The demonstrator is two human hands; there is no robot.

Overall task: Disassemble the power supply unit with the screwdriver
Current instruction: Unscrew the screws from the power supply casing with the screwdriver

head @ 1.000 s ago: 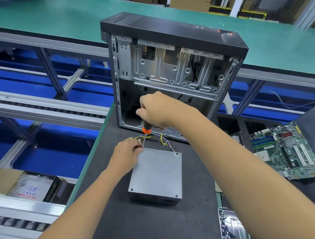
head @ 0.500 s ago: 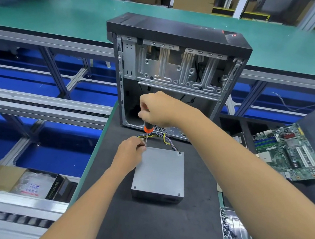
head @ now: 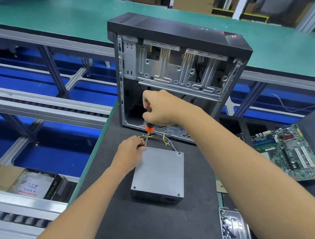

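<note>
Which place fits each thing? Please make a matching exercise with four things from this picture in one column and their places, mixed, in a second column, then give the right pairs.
Things:
1. screwdriver
2. power supply unit
3. motherboard
4. tray of screws

Places:
A. leaning at the far right, beyond the mat
B. flat on the black mat, in front of the open computer case
C. at the near right edge of the mat
D. held upright in the right hand, tip at the unit's far left corner

Pairs: 1-D, 2-B, 3-A, 4-C
</note>
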